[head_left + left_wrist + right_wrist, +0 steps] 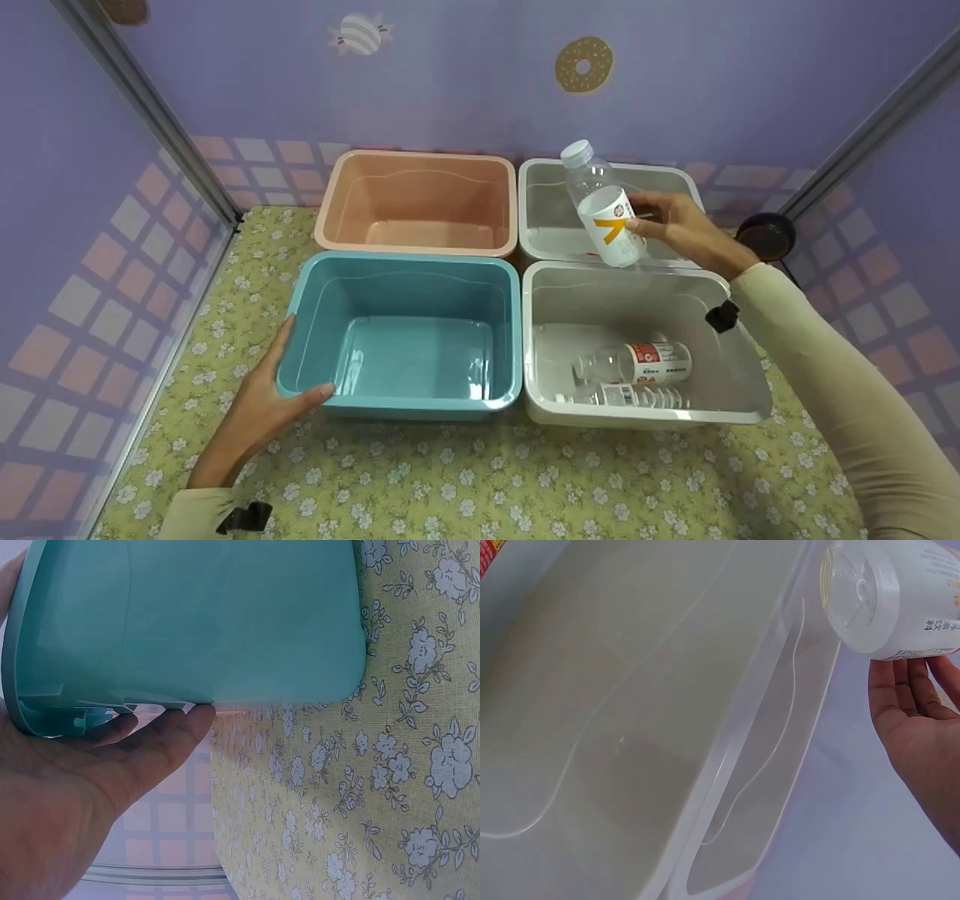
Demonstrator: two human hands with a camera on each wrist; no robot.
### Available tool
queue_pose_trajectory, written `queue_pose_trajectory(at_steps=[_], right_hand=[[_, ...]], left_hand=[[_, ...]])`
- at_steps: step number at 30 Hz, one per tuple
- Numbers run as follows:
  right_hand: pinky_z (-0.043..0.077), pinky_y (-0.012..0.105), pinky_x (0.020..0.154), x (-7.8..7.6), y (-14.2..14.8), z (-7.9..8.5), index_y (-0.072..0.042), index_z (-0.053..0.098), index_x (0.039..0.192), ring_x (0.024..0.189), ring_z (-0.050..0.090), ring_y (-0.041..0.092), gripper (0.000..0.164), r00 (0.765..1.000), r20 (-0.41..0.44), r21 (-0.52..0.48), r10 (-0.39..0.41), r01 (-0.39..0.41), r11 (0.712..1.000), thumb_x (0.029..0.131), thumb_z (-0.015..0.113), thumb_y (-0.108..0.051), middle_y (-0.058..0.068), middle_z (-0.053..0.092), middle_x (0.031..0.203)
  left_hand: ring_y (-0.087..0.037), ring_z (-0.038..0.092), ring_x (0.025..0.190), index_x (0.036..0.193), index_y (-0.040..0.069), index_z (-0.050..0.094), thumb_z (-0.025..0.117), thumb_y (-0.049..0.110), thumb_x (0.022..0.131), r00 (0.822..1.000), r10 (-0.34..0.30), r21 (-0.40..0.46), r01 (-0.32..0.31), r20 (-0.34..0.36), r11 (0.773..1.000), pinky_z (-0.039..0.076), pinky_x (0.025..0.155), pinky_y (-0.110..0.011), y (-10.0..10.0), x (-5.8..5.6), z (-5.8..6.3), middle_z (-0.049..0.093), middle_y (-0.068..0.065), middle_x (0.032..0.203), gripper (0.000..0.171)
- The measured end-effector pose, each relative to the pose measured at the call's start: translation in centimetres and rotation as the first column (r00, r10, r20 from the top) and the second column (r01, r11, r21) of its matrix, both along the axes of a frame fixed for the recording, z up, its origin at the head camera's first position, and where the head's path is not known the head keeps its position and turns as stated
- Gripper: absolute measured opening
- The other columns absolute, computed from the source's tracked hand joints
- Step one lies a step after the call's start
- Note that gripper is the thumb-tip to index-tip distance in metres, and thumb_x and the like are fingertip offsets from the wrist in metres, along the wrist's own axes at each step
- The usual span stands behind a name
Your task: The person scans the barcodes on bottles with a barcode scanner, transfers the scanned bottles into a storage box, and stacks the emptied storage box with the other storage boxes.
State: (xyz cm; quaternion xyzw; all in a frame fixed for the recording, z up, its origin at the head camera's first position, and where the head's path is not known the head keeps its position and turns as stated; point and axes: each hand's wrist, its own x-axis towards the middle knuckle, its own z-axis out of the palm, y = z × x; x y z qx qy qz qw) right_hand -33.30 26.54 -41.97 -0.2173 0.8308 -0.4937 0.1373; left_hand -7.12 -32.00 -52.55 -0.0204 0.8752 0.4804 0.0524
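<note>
My right hand holds a clear plastic bottle with a white cap and a white label by its lower half. The bottle tilts above the back grey bin, near the rim it shares with the front grey bin. In the right wrist view the bottle's base faces the camera. My left hand grips the front left corner of a blue bin, thumb at the rim and fingers along the outer wall. Two clear bottles lie in the front grey bin, one with a red-and-white label.
A peach bin stands behind the blue one, against the purple back wall. All the bins stand close together on a flowered tablecloth. A dark round object is at the right, near the wall corner. Side walls enclose the table.
</note>
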Motion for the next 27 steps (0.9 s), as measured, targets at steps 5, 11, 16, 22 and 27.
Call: queue_pose_trajectory(at_steps=[5,11,16,22,27], right_hand=[[0.056,0.022,0.105,-0.2,-0.5,0.4,0.003,0.058,0.156,0.126,0.068,0.018,0.048,1.0,0.005,0.046,0.0,0.0,0.999,0.112,0.066,-0.015,0.017,0.07,0.142],[0.057,0.022,0.102,-0.4,-1.4,0.8,0.005,0.058,0.155,0.122,0.069,0.017,0.048,1.0,0.009,0.072,0.019,-0.019,0.997,0.111,0.066,-0.013,0.019,0.071,0.14],[0.059,0.022,0.1,-0.5,-2.1,1.2,0.006,0.057,0.154,0.12,0.069,0.018,0.048,0.999,0.014,0.066,0.042,-0.043,0.997,0.11,0.066,-0.009,0.021,0.071,0.139],[0.058,0.022,0.102,-0.8,-3.0,1.3,0.006,0.056,0.156,0.125,0.068,0.023,0.049,0.997,0.025,0.085,0.069,-0.071,0.994,0.109,0.065,-0.007,0.024,0.068,0.143],[0.057,0.022,0.102,-1.1,-4.0,1.4,0.005,0.058,0.155,0.129,0.067,0.026,0.049,0.994,0.022,0.115,0.106,-0.108,0.988,0.109,0.066,-0.011,0.022,0.069,0.143]], left_hand=[[-0.065,0.01,0.161,0.177,0.044,-0.004,0.085,0.039,0.097,1.0,0.001,-0.005,-0.001,-0.006,1.0,0.015,0.116,-0.093,0.0,0.1,0.0,0.003,-0.021,0.183,0.12],[-0.066,0.011,0.16,0.176,0.045,-0.005,0.086,0.04,0.096,1.0,0.005,-0.013,-0.005,0.003,1.0,0.016,0.115,-0.093,0.1,0.4,0.2,0.003,-0.022,0.183,0.121],[-0.068,0.014,0.159,0.176,0.046,-0.006,0.086,0.041,0.096,1.0,0.008,-0.023,-0.007,0.013,1.0,0.018,0.114,-0.093,0.1,0.5,0.4,0.003,-0.023,0.183,0.122],[-0.068,0.013,0.158,0.176,0.048,-0.005,0.086,0.041,0.096,1.0,0.008,-0.022,-0.008,0.011,1.0,0.018,0.114,-0.093,0.0,0.8,0.5,0.003,-0.022,0.183,0.121],[-0.069,0.014,0.158,0.176,0.046,-0.005,0.085,0.039,0.096,1.0,0.009,-0.024,-0.009,-0.003,1.0,0.017,0.114,-0.093,-0.1,1.1,0.4,0.005,-0.023,0.183,0.12]])
